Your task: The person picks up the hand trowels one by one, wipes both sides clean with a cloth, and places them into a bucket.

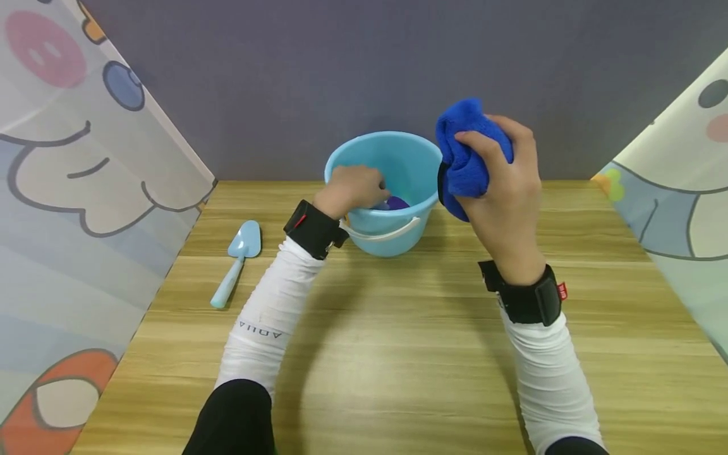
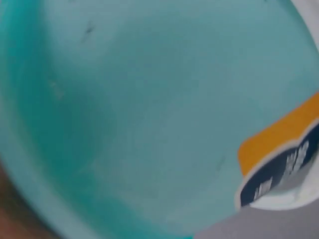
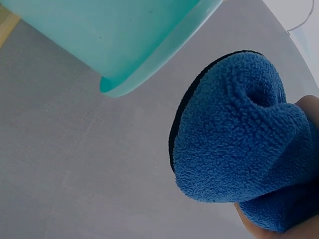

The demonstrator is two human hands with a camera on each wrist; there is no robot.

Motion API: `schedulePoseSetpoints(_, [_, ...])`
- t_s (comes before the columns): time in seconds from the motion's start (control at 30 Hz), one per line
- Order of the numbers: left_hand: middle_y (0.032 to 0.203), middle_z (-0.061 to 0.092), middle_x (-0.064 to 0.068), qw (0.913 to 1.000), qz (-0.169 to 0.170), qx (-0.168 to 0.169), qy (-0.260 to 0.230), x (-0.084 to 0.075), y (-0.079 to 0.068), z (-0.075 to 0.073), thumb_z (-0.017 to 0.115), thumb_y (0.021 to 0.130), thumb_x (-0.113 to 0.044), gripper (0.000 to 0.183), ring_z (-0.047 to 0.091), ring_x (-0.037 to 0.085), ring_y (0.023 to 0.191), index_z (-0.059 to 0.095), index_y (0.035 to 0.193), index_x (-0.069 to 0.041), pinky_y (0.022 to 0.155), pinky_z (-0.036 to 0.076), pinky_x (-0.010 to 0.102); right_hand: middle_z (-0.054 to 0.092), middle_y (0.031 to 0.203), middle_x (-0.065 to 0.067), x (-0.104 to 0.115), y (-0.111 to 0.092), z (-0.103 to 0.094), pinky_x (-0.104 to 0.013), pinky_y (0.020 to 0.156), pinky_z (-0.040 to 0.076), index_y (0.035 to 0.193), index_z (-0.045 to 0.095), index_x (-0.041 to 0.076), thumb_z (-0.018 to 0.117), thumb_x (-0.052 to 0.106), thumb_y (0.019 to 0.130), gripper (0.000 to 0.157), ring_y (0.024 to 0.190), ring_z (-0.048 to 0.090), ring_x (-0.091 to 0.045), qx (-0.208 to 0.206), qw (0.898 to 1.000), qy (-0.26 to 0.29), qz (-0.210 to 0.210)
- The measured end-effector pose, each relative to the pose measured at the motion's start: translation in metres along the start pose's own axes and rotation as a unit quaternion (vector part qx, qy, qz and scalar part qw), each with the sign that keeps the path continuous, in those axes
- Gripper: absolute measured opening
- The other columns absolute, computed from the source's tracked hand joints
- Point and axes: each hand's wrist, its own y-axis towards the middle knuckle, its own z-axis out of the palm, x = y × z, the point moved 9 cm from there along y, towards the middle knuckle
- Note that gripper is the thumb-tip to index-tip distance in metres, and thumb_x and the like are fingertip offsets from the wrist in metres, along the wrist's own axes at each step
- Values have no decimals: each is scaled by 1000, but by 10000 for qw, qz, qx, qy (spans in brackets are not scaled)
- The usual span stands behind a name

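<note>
In the head view my right hand (image 1: 506,177) grips a folded blue towel (image 1: 469,151) with a dark edge, raised just right of a light-blue bucket (image 1: 398,243). The towel's fluffy pile (image 3: 234,134) fills much of the right wrist view. My left hand (image 1: 352,188) reaches over the bucket's left rim with its fingers bent inward. Its fingertips are hidden, so whether it holds anything cannot be told. Beside it, inside the bucket, part of a purple object (image 1: 397,203) shows. The left wrist view has the bucket's wall (image 2: 149,114) up close, with an orange and navy label (image 2: 271,149).
A light-blue toy shovel (image 1: 236,265) lies on the wooden table (image 1: 409,366) to the left of the bucket. The bucket's white handle (image 1: 383,235) hangs down its front. A grey panel (image 1: 284,82) stands behind, and cartoon-printed sheets (image 1: 51,265) flank the table.
</note>
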Motion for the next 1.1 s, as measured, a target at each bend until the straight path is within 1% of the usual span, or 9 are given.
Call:
schedulePoseSetpoints(0.13, [66, 47, -2, 9989, 63, -455, 93, 4, -9, -9, 41, 99, -35, 36, 48, 16, 67, 48, 68, -18, 58, 35, 32, 54, 128, -31, -1, -3, 5, -61, 98, 49, 118, 61, 15, 67, 24, 87, 32, 121, 51, -40, 137, 9999, -12, -3])
schedulePoseSetpoints(0.23, [74, 55, 0, 9948, 6, -995, 198, 10, -26, -15, 40, 100, -34, 32, 51, 19, 73, 57, 79, -16, 64, 40, 36, 53, 130, -29, -1, -7, 9, -63, 98, 49, 118, 61, 15, 69, 20, 86, 34, 122, 50, -41, 253, 9997, -3, 42])
schedulePoseSetpoints(0.4, [94, 68, 7, 9684, -174, -2474, 249, 29, -67, -31, 45, 99, -29, 29, 54, 26, 87, 67, 101, -11, 76, 46, 43, 53, 130, -28, -1, -11, 13, -63, 98, 48, 118, 60, 16, 72, 15, 84, 36, 123, 50, -41, 304, 9995, 52, 6])
schedulePoseSetpoints(0.5, [81, 63, 8, 9586, -471, -2810, -9, 50, -83, -28, 43, 99, -27, 28, 54, 26, 73, 63, 94, -8, 59, 44, 40, 53, 129, -29, -3, -9, 12, -63, 97, 49, 118, 60, 15, 71, 16, 85, 35, 123, 49, -41, 273, 9996, 2, -92])
schedulePoseSetpoints(0.67, [64, 47, 6, 9652, -1123, -2352, -199, 100, -101, 6, 38, 99, -27, 31, 47, 24, 53, 53, 83, -6, 41, 32, 34, 52, 130, -28, -7, -10, 13, -65, 96, 49, 118, 61, 15, 72, 15, 83, 37, 123, 49, -42, 399, 9992, -1, -58])
schedulePoseSetpoints(0.73, [62, 47, 8, 9691, -1354, -2061, -76, 121, -112, 25, 39, 99, -27, 32, 49, 28, 51, 53, 82, -3, 40, 35, 38, 52, 131, -27, -8, -12, 14, -66, 95, 49, 117, 61, 16, 74, 13, 81, 38, 123, 49, -42, 450, 9990, 33, -11])
schedulePoseSetpoints(0.9, [67, 58, 23, 9738, -1943, -1172, 141, 172, -141, 76, 46, 98, -29, 41, 59, 38, 59, 56, 85, 8, 50, 48, 52, 53, 132, -28, -7, -14, 14, -67, 93, 49, 118, 61, 16, 74, 10, 80, 40, 123, 49, -43, 471, 9989, 72, -10])
schedulePoseSetpoints(1.0, [84, 65, 34, 9736, -2205, -597, -34, 196, -155, 104, 46, 98, -35, 54, 63, 43, 68, 57, 101, 18, 55, 52, 54, 54, 132, -28, -6, -13, 14, -66, 94, 49, 119, 61, 16, 74, 10, 80, 41, 123, 48, -42, 481, 9988, 71, -36])
schedulePoseSetpoints(1.1, [89, 67, 32, 9717, -2322, 26, -428, 210, -163, 127, 43, 99, -41, 61, 64, 41, 72, 54, 108, 18, 59, 52, 52, 53, 131, -28, -5, -12, 14, -66, 94, 49, 118, 62, 15, 73, 11, 82, 38, 123, 48, -42, 475, 9988, 39, -82])
